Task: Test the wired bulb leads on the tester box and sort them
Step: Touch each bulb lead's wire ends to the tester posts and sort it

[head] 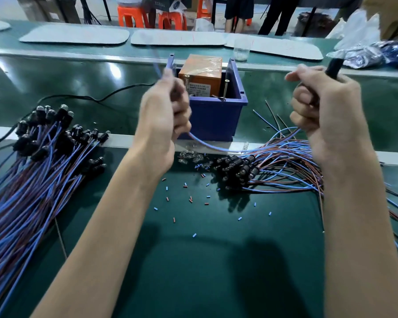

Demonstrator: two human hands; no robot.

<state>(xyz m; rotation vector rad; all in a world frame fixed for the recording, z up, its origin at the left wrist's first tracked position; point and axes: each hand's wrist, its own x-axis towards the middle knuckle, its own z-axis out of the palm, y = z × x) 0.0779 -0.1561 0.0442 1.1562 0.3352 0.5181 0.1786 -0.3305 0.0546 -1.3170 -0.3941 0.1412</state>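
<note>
While I hold both hands raised above the bench (193,260), the lead (216,149) under check hangs between them. My left hand (163,111) is closed in a fist round its blue wire. The wire leaves the top of the fist, blurred, and comes out below in a sagging loop toward my right. My right hand (319,106) is likewise curled tight, gripping the black socket (334,65), which stands out of the top of the fist. I cannot tell exactly where the loop meets that hand.

The tester box (214,118), a blue bin, sits at mid-bench just beyond my left hand, on the metal rail that crosses the bench. An orange unit (200,74) wrapped in clear film stands inside it, with two screws (225,88) upright in front of the unit.

One pile of leads (44,157) fans along the left edge, black sockets pointing to the far side. A second pile (274,166) lies toward the right edge, sockets pointing inward, under my right forearm. Loose glass bulbs (193,157) lie between the piles, just in front of the box. Blue and brown insulation offcuts (189,198) are scattered over the middle.

A black cable (78,97) runs in from the left toward the box. Beyond, a clear cup (241,51) stands on the far belt beside pale pads (74,35). A plastic bag (363,37) lies at the far right corner.
</note>
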